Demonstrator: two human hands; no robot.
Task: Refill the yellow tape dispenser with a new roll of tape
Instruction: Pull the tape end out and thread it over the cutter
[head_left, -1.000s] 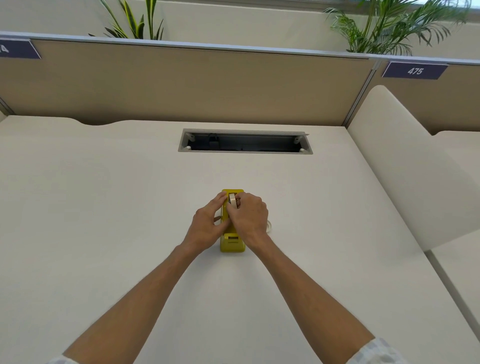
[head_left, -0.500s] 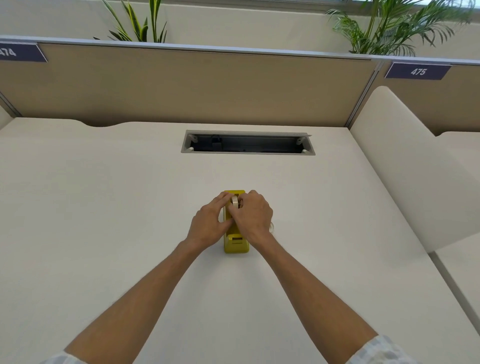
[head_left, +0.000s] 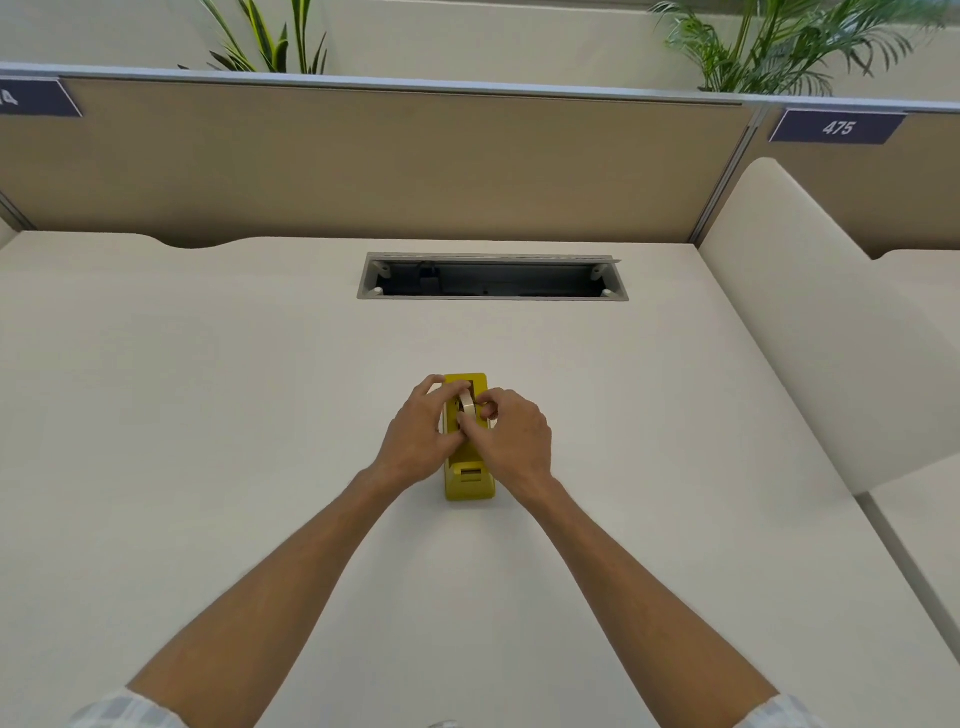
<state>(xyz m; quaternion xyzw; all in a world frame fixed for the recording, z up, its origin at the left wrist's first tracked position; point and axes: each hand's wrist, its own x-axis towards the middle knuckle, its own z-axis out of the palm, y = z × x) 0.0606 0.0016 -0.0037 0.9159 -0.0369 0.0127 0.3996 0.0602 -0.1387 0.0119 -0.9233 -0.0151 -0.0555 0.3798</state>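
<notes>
The yellow tape dispenser (head_left: 470, 480) stands on the white desk (head_left: 208, 415), its cutter end toward me. A pale roll of tape (head_left: 467, 401) sits upright in the dispenser's slot. My left hand (head_left: 418, 439) grips the dispenser's left side, fingers curled over its top edge. My right hand (head_left: 511, 441) pinches the roll from the right, thumb and fingers around it. Both hands hide the dispenser's middle.
A rectangular cable opening (head_left: 492, 277) is cut into the desk behind the dispenser. A tan partition (head_left: 363, 166) closes the back; a cream divider panel (head_left: 831, 338) stands at the right. Plants rise behind the partition.
The view has shifted slightly. My right hand's fingers have opened a little around the roll, which shows more clearly in the slot. My left hand stays on the dispenser.
</notes>
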